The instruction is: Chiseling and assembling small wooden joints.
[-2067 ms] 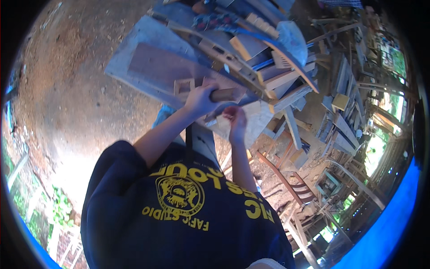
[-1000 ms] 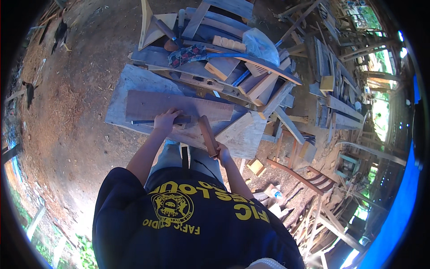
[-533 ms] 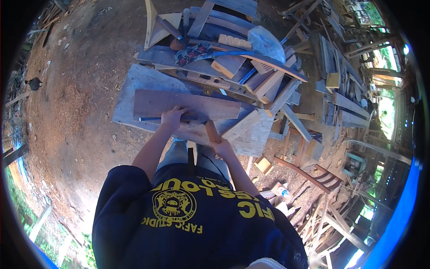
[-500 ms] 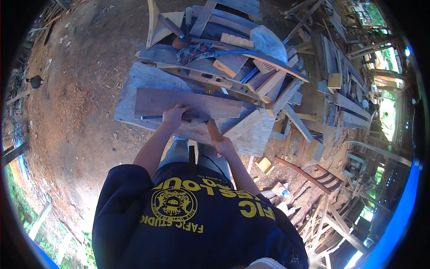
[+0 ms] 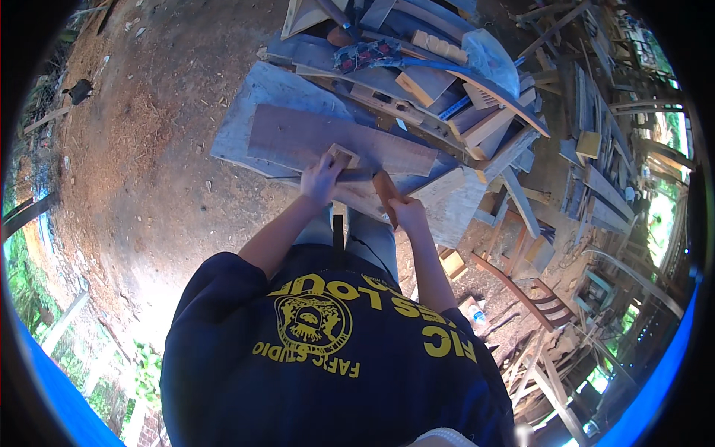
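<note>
My left hand (image 5: 319, 181) is over the near edge of a long brown board (image 5: 290, 138), its fingers closed on a small wooden block (image 5: 343, 156). Gripped in my right hand (image 5: 410, 214) is a brown wooden bar (image 5: 385, 192), slanting up to the left. A dark strip (image 5: 356, 175) runs leftward from near the bar's upper end and passes by my left hand; whether the two are joined I cannot tell. The board lies on a pale, worn worktop (image 5: 242, 97) in front of my legs.
Behind the board, planks, offcuts and a clear plastic bag (image 5: 491, 63) are heaped. A hammer-like tool with a wooden handle (image 5: 333, 11) lies at the far side. Stacked timber (image 5: 588, 156) stands to the right. A slatted wooden frame (image 5: 547, 305) sits on the floor at lower right.
The view has shifted, so the bench appears farther left and higher relative to my body. A small block now shows at my left fingertips; my right hand still grips the wooden bar.
</note>
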`<state>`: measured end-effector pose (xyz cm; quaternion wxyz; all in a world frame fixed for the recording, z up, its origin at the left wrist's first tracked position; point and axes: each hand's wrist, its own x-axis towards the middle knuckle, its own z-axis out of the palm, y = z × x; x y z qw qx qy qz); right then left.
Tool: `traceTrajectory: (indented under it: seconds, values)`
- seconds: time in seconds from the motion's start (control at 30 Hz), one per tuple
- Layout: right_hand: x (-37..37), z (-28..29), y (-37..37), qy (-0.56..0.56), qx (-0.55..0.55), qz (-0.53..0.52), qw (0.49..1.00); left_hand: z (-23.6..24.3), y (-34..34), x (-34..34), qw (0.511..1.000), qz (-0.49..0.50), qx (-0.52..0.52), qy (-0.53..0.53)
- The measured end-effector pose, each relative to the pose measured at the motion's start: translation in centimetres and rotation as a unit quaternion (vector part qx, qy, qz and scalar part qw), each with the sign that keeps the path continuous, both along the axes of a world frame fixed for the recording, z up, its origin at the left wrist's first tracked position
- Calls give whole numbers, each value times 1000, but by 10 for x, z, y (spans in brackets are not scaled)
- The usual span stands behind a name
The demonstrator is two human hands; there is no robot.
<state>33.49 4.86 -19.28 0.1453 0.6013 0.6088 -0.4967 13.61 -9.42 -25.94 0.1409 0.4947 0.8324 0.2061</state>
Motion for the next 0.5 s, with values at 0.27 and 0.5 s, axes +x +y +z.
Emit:
traceTrajectory:
  seconds: [0.27, 0.5]
  values:
    - [7, -12, 9, 23, 6, -12, 1000, 62, 11, 61, 958, -211, 111, -160]
    - [59, -62, 19, 97, 35, 62, 993, 81, 58, 67, 903, -311, 178, -236]
